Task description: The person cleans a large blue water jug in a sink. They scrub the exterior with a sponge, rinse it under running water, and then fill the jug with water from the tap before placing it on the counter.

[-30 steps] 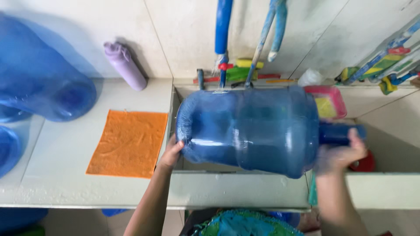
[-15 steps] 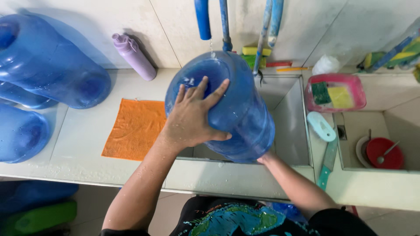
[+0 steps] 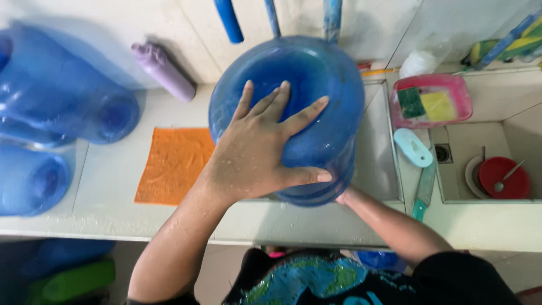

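Two hands held a big blue water jug over a sink.

Two more blue jugs [image 3: 62, 113] lay at the far left, then an orange cloth [image 3: 172, 164] on the counter [image 3: 107, 197]. The left hand [image 3: 257, 155] lay flat, fingers spread, on the blue water jug [image 3: 316, 73], which stood on end over the sink [image 3: 375, 152]. The right hand [image 3: 341, 197] was under the jug, its grip hidden. A pink tray [image 3: 432, 101] with sponges sat far right.
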